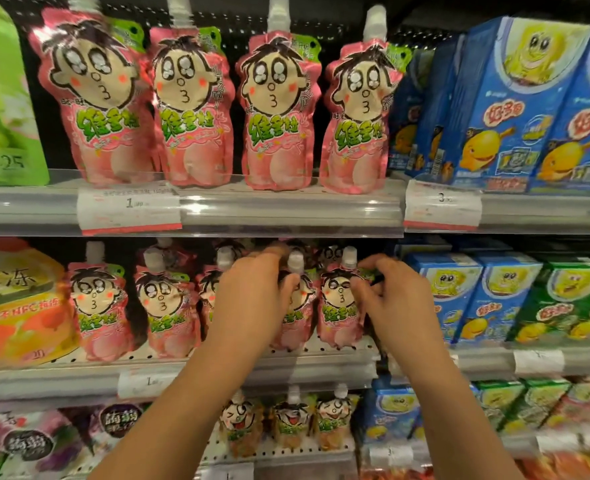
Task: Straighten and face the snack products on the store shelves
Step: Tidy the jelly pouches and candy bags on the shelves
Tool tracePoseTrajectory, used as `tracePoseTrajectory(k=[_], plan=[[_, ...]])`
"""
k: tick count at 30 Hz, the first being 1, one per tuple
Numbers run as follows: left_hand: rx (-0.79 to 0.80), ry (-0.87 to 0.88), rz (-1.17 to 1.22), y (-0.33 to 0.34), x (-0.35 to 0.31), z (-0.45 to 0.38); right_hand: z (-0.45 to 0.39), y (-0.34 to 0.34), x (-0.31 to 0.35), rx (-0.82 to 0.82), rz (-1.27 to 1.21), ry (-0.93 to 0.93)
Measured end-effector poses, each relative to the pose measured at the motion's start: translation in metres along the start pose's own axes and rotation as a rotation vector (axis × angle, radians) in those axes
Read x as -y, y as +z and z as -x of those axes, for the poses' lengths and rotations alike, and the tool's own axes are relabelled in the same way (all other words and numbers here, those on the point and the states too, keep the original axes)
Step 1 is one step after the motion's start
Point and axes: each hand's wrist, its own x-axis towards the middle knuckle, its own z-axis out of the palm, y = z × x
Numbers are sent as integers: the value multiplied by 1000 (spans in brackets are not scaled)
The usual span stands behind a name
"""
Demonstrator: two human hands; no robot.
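I see two pink pouches on the middle shelf [321,362], right end of the pink row, both upright. Rightmost pink pouch [338,306]: right hand [395,299] is on its right shoulder, thumb and fingers curled, pinching the pouch's top corner just right of the white cap [349,257]. Second pink pouch [291,317], just left of it: left hand [252,292] wraps it, thumb across the front below its cap [295,262], fingers curled over the top toward the far side. The two pouches touch or nearly touch; cannot tell which. Further left, three more pink pouches [96,306] stand facing out. Upper shelf: four larger pink pouches [272,109]. Blue boxes [459,292] right of the hands, green boxes [570,292] beyond.
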Motion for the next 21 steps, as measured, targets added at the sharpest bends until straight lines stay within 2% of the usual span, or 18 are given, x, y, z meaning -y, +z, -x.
tracePoseTrajectory(k=[12,18,21], plan=[[-20,-13,20,11,0,-4,-10,-12,7,76,16,7],[-18,70,50,5,2,7,-2,-10,15,-28,39,-17],[-51,133,97,-2,13,20,7,-11,24,-157,27,-63]])
